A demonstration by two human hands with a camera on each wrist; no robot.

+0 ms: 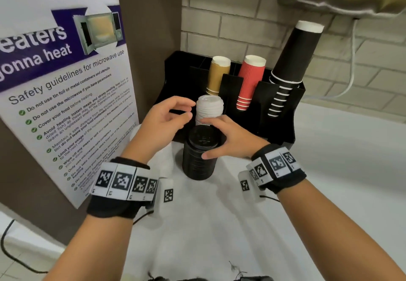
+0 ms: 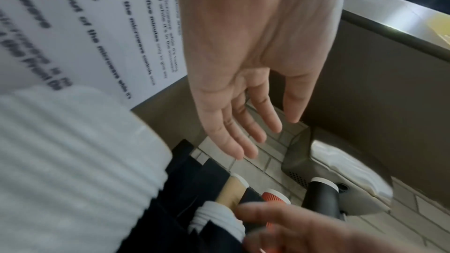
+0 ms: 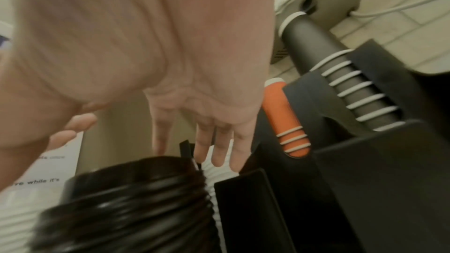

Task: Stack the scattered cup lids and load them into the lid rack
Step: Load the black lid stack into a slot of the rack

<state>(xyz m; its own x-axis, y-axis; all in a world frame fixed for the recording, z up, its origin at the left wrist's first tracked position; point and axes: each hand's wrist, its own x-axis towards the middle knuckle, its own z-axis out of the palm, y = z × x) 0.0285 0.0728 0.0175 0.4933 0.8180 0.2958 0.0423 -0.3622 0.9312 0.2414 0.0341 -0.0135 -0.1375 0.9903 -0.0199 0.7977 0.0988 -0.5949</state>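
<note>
Black plastic cup lids, nested into one ribbed column (image 1: 198, 155), stand on the white table (image 1: 329, 171) directly under the right hand (image 1: 230, 142). That grip lies spread across the column's top with its fingers nearly straight and the thumb down the near side. It reads as steadying and squaring the stack, not lifting it.

Just beyond its fingertips stands a stack of white plastic lids (image 1: 209, 108), at the front of the black plastic lid-and-cup rack (image 1: 279, 114). Whether that stack sits in a rack slot or on the table I cannot tell.

The left hand (image 1: 167, 116) hovers just left of the white stack, fingers open and relaxed, holding nothing, probably placed to guide or catch either column if it leans. The left wrist view shows another ribbed white stack (image 2: 73, 161) close beneath that wrist.

Behind both grips, tan (image 1: 218, 75), red (image 1: 250, 81) and black paper cups (image 1: 292, 61) fill the rack's rear slots, so the lids likely belong in front.
</note>
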